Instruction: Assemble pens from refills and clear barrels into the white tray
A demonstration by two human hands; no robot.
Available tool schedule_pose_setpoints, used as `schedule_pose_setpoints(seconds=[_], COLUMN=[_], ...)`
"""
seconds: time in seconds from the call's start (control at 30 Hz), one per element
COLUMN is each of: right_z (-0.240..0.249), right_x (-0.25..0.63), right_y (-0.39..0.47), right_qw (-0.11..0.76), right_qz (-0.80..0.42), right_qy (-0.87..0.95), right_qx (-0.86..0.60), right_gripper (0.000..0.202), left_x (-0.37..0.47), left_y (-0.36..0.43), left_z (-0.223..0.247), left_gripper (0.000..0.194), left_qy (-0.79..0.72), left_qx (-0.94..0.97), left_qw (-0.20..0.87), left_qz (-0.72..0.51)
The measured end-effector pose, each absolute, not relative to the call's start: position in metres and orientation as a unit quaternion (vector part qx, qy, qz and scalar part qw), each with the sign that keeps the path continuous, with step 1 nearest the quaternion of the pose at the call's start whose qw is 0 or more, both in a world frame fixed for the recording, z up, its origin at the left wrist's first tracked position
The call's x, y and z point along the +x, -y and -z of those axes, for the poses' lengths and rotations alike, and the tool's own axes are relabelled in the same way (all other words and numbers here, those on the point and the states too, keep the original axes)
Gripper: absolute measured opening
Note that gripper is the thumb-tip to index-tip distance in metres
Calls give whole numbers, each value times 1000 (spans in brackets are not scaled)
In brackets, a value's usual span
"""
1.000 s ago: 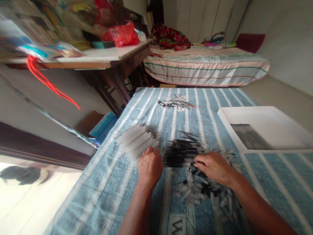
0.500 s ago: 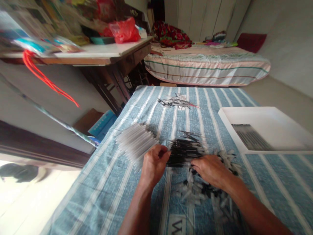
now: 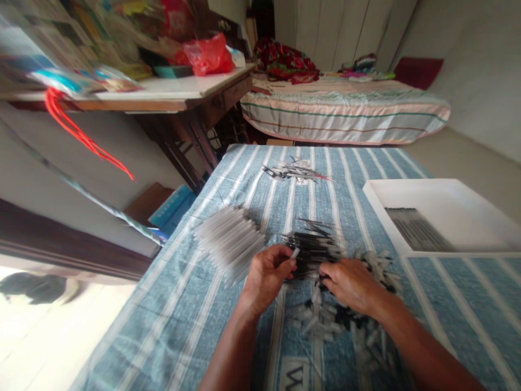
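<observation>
My left hand (image 3: 269,271) is closed in a pinch on a short whitish plastic piece (image 3: 295,253) that sticks up past the fingertips. It hovers over the left end of a heap of thin black pen refills (image 3: 311,247). At that heap's lower right edge, my right hand (image 3: 345,282) has its thumb and fingers pinched together; what they hold is hidden. To the left lies a row of translucent white pen barrels (image 3: 228,239). Small whitish and black pen pieces (image 3: 317,320) are scattered below and beside my right hand.
A white tray (image 3: 423,187) at the right holds a row of dark slim pens (image 3: 419,231). Toward the far end of the striped tablecloth (image 3: 354,201) lies a loose pile of thin sticks (image 3: 295,171). A cluttered desk (image 3: 163,95) and a bed (image 3: 345,111) stand beyond.
My left hand has shifted slightly right, and the whitish piece now shows at its fingertips. My right hand stays nearly in place. The view has tilted slightly.
</observation>
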State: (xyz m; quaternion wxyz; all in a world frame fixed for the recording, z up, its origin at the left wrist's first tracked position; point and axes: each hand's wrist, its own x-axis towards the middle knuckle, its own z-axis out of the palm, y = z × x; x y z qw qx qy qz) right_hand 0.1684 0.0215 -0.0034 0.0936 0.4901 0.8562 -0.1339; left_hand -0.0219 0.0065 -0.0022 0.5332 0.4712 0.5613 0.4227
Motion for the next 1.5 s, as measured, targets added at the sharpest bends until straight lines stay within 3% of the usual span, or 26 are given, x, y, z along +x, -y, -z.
schedule_pose_setpoints(seconds=[0.83, 1.23, 1.5], right_z=[2, 9, 10], right_x=[176, 184, 180], right_y=[-22, -22, -20], right_qw=[74, -197, -294], right_qz=[167, 383, 436], right_qy=[-859, -782, -732], right_qx=[478, 450, 433], right_gripper=[17, 13, 9], left_x=[-17, -16, -15], left_y=[-5, -4, -3], left_z=[6, 0, 0], left_gripper=[15, 14, 13], left_qy=[-551, -536, -525], left_qx=[549, 595, 592], left_qw=[530, 519, 532], left_qz=[-339, -298, -301])
